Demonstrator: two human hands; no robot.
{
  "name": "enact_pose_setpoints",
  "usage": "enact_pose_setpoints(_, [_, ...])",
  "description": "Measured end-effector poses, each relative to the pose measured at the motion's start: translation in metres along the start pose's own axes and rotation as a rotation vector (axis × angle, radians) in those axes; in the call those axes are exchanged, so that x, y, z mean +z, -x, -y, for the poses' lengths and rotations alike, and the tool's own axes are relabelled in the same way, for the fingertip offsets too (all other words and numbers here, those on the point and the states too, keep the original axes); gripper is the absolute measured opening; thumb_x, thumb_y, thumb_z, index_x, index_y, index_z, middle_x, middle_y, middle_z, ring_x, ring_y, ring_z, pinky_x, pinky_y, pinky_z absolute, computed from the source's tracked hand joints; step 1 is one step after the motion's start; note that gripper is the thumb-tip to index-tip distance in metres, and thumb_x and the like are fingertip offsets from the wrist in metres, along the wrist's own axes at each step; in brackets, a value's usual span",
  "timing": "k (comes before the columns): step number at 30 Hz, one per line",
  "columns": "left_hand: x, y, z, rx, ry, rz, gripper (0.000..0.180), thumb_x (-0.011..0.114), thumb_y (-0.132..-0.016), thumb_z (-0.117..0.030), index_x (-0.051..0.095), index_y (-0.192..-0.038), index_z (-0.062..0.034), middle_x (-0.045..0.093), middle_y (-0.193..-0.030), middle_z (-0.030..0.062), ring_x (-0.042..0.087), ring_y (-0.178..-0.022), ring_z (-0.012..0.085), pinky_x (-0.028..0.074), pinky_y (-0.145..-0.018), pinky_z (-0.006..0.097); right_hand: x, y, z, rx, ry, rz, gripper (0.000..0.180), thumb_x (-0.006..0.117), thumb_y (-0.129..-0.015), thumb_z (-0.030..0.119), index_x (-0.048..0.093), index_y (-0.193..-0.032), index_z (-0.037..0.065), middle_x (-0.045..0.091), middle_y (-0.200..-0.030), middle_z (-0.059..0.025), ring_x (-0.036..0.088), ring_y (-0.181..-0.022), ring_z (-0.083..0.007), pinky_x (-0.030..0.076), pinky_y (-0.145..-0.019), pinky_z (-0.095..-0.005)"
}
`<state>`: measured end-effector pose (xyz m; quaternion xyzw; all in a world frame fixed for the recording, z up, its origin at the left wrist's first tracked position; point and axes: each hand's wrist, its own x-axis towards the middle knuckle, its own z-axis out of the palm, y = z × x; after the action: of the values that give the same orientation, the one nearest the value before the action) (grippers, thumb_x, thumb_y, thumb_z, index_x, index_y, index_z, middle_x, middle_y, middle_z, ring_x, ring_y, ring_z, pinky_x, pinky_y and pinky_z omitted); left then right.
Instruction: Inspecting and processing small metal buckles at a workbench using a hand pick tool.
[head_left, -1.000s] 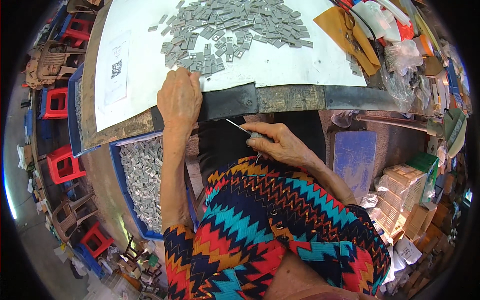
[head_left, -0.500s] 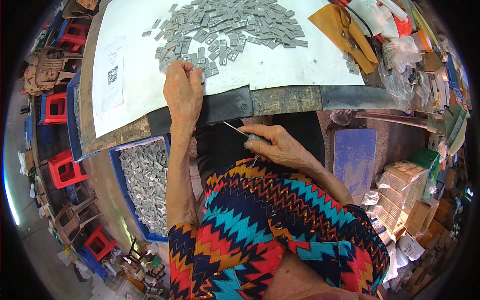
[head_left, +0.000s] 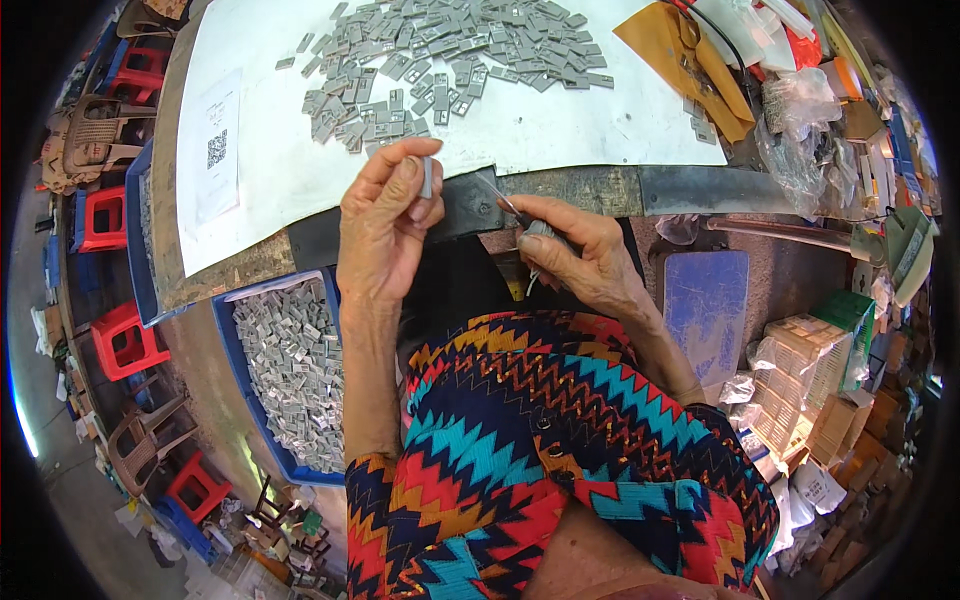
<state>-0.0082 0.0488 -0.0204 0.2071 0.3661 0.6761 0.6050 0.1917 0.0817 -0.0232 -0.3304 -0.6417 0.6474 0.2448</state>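
Note:
My left hand [head_left: 380,225] is raised just above the table's near edge, a small flat grey piece [head_left: 427,178] pinched upright between thumb and fingers. To its right, my right hand [head_left: 585,250] is closed round the dark handle of a thin metal-shafted hand tool [head_left: 497,193]. The slender tip points up and left toward the piece, with a gap between them. Its exact kind does not show; a pale cord or strip hangs below the handle. Beyond both hands, a heap of similar grey rectangular pieces [head_left: 440,50] lies on a white sheet [head_left: 560,135].
Below the table edge at left stands a blue bin [head_left: 228,315] full of grey pieces; another blue bin [head_left: 148,290] sits beside the table. A brown envelope-like sheet [head_left: 690,75] and plastic bags [head_left: 805,105] crowd the right. Red stools [head_left: 130,340] stand farther left.
My left hand has drawn back from the heap's near edge, bringing a grey piece up toward me. My right hand with the tool has moved up and slightly right.

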Motion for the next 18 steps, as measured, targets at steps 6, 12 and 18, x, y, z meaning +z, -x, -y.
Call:
enact_pose_setpoints(6, [0.007, 0.007, 0.014, -0.056, 0.105, -0.002, 0.024, 0.058, -0.085, -0.011, 0.052, -0.104, 0.003, 0.047, -0.07, 0.0025, 0.036, -0.056, 0.0067, 0.029, -0.051, 0.018, 0.006, -0.001, 0.006, -0.205, 0.154, 0.011, 0.035, 0.056, -0.085, 0.012, 0.053, -0.118, 0.003, 0.058, -0.081, -0.0034, 0.049, -0.059, -0.0062, 0.041, -0.053, -0.0209])
enact_pose_setpoints(12, [0.005, 0.009, 0.021, -0.091, 0.108, -0.016, 0.022, 0.057, -0.087, -0.012, 0.051, -0.102, 0.0034, 0.054, -0.074, 0.0049, 0.039, -0.057, 0.0064, 0.031, -0.051, 0.018, 0.004, 0.001, 0.012, -0.062, 0.108, 0.065, 0.033, 0.056, -0.084, 0.011, 0.052, -0.114, -0.003, 0.06, -0.102, -0.017, 0.057, -0.097, -0.02, 0.043, -0.084, -0.0297])
enact_pose_setpoints(18, [0.008, 0.014, 0.024, -0.078, -0.03, -0.004, 0.024, 0.05, -0.091, -0.018, 0.053, -0.101, 0.004, 0.059, -0.082, 0.0106, 0.04, -0.058, 0.006, 0.034, -0.052, 0.017, 0.006, 0.001, 0.007, -0.177, 0.149, 0.039, 0.032, 0.056, -0.084, 0.01, 0.051, -0.113, -0.003, 0.06, -0.102, -0.0183, 0.058, -0.095, -0.0222, 0.044, -0.082, -0.0308])
